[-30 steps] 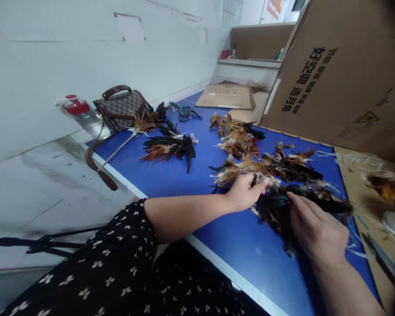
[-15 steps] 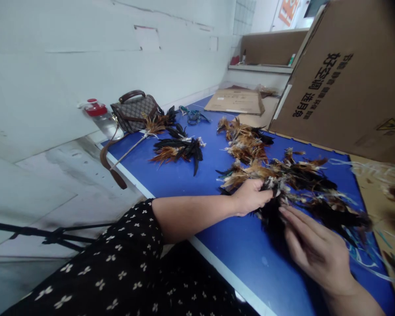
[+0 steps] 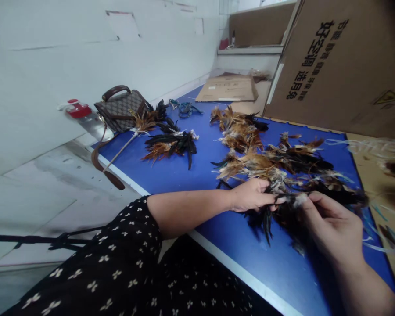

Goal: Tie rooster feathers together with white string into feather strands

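Note:
My left hand is closed on a bunch of black feathers with fluffy grey bases, low over the blue table. Just to its right, my right hand pinches a feather by its pale downy end, thumb against fingers. Dark plumes hang down between both hands. Behind them lie a pile of brown and golden feathers and a darker brown-black pile. Some black feathers on the right are partly hidden by my right hand.
A feather bundle on a stick lies by a brown handbag and a red-capped bottle at the left edge. More black and rust feathers rest nearby. A large cardboard panel stands behind; flat cardboard lies at the back.
My right hand has gone from extended fingers beside the bunch to a pinch on a feather's downy end. The left hand keeps its hold. The camera view has shifted slightly.

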The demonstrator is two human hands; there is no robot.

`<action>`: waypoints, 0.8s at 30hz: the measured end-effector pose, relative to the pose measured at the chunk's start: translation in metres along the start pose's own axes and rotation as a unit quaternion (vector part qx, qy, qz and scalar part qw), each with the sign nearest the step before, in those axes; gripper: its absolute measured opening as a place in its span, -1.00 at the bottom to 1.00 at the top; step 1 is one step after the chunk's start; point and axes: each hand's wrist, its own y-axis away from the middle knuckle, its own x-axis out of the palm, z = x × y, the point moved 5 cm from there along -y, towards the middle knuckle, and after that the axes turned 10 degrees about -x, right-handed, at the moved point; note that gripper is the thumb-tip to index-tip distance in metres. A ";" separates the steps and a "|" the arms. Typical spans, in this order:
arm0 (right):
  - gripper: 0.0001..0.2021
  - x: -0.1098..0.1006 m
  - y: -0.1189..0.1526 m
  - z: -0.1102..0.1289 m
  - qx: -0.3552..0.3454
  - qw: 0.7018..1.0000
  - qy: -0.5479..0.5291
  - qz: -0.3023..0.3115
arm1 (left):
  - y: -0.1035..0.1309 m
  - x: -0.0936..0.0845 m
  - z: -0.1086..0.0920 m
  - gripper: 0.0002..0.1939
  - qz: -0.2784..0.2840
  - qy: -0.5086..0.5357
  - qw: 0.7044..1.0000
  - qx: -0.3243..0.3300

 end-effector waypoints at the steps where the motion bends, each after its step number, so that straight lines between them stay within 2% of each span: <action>1: -0.59 -0.002 0.000 -0.001 0.005 1.000 0.005 -0.007 | 0.000 0.000 -0.001 -0.39 0.001 0.002 1.000 0.007; 6: -0.54 -0.006 0.001 -0.003 0.007 0.998 0.044 -0.036 | 0.001 0.000 -0.012 -0.35 0.030 0.010 0.998 0.054; 9: -0.48 0.000 0.002 0.002 0.018 0.996 0.063 -0.055 | 0.000 0.001 -0.014 -0.35 0.032 0.013 0.998 0.059; 12: -0.51 0.001 0.000 0.009 0.005 0.993 0.080 -0.086 | -0.001 0.003 -0.012 -0.34 0.030 0.028 0.997 0.065; 15: -0.60 -0.017 -0.003 0.004 0.004 0.979 0.135 -0.151 | -0.001 0.001 -0.012 -0.34 0.019 0.026 0.997 0.069; 17: -0.63 -0.038 -0.004 -0.001 0.005 0.950 0.211 -0.228 | 0.000 -0.002 -0.013 -0.36 0.013 0.018 0.997 0.077; 18: -0.64 -0.044 -0.004 -0.003 0.001 0.938 0.242 -0.248 | 0.000 -0.004 -0.014 -0.36 0.010 0.016 0.996 0.084; 19: -0.66 -0.046 -0.007 -0.006 -0.008 0.940 0.249 -0.234 | 0.000 -0.006 -0.016 -0.37 0.007 0.015 0.996 0.092; 22: -0.67 -0.030 -0.014 -0.013 -0.043 0.967 0.220 -0.124 | -0.002 -0.014 -0.020 -0.36 -0.017 0.014 0.993 0.116; 24: -0.69 -0.020 -0.016 -0.015 -0.060 0.971 0.209 -0.103 | -0.004 -0.019 -0.021 -0.36 -0.038 0.016 0.991 0.129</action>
